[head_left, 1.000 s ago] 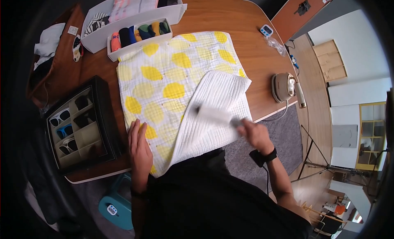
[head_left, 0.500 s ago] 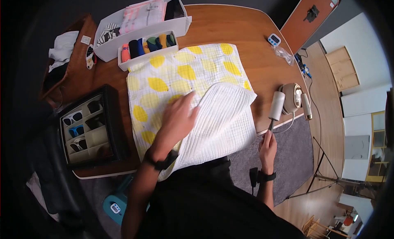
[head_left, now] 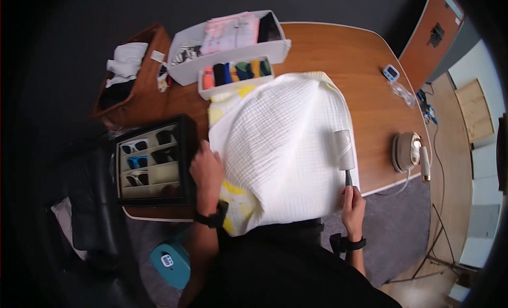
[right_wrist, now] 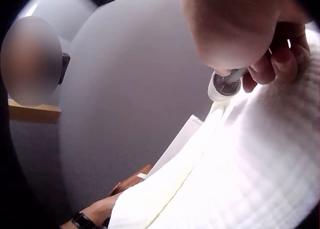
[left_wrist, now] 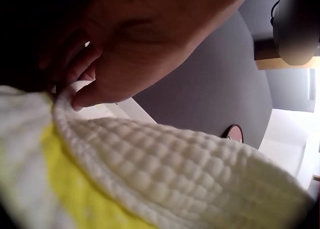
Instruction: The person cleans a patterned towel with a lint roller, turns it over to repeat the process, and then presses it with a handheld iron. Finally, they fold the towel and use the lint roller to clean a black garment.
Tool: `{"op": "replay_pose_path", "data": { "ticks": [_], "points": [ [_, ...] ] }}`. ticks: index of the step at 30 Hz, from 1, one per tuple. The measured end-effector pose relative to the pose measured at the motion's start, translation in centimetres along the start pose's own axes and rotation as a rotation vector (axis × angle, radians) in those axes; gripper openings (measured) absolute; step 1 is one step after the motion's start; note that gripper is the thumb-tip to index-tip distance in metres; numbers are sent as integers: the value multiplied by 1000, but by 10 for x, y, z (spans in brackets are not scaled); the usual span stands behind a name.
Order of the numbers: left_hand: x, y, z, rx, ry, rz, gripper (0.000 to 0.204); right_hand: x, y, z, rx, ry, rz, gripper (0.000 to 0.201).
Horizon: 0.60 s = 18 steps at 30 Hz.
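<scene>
A quilted cloth [head_left: 296, 149], white on one face with yellow lemons on the other, lies on the table with a large part folded over to the left, white side up. At its left edge, my left hand [head_left: 207, 173] pinches the hem between thumb and fingers, as the left wrist view shows close up. My right hand [head_left: 353, 208] grips the grey handle of a lint roller [head_left: 344, 149]. Its white cylinder is over the cloth's right part, and in the right wrist view the end of the roller [right_wrist: 226, 86] appears close over the white fabric.
Left of the cloth stands a black sunglasses case [head_left: 190, 160]. Behind are a small box of rolled socks [head_left: 233, 87], a larger white box [head_left: 211, 59] and a brown basket [head_left: 143, 70]. A garment steamer [head_left: 405, 152] and a small timer [head_left: 391, 72] stand to the right.
My left hand crossed to the cloth's folded part and drew it leftward, covering most of the lemon side. The roller lifted off toward the steamer, then came back over the cloth's right side.
</scene>
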<state>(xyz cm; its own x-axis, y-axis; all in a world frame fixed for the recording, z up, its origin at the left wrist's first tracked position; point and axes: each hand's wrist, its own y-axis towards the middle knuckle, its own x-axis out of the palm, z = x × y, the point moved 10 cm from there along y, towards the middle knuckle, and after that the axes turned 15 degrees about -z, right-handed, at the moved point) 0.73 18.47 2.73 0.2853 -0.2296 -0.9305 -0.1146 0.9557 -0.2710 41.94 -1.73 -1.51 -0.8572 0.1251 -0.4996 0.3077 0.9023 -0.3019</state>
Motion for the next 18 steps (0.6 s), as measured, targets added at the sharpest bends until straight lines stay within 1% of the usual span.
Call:
{"op": "replay_pose_path", "data": {
  "ticks": [1, 3, 4, 5, 6, 7, 8, 10, 11, 12, 13, 15, 17, 18],
  "points": [
    [6, -7, -6, 5, -59, -23, 34, 6, 10, -16, -17, 12, -6, 33],
    [14, -20, -7, 83, -213, 95, 41, 18, 26, -64, -207, -76, 6, 31],
    [22, -19, -11, 93, -215, 97, 41, 32, 37, -70, -206, -129, -49, 30],
    [27, -20, -11, 132, -224, 130, 43, 48, 45, -91, -168, -337, -155, 30],
    [29, -24, -9, 172, -234, 161, 45, 68, 47, -115, -379, -457, -269, 29],
    [29, -26, -9, 189, -238, 157, 45, 87, 45, -129, -588, -575, -380, 28],
    [32, -22, -11, 168, -221, 106, 45, 84, 60, -127, -579, -579, -357, 28],
    [33, -20, -6, 132, -192, -7, 44, 84, 72, -137, -833, -643, -379, 32],
    [35, -19, -4, 158, -192, -15, 44, 75, 100, -130, -687, -740, -367, 32],
    [38, -18, -5, 178, -165, -11, 42, 55, 119, -130, -658, -712, -210, 37],
    [40, -16, -4, 194, -142, -7, 41, 34, 140, -123, -471, -776, -42, 40],
    [42, -15, -1, 212, -139, -34, 42, 12, 162, -111, -253, -736, 177, 40],
    [44, -14, -1, 249, -97, -19, 44, 32, 151, -114, -355, -774, 85, 39],
    [43, -14, -1, 260, -98, -14, 44, 52, 142, -116, -440, -789, -82, 40]
  ]
}}
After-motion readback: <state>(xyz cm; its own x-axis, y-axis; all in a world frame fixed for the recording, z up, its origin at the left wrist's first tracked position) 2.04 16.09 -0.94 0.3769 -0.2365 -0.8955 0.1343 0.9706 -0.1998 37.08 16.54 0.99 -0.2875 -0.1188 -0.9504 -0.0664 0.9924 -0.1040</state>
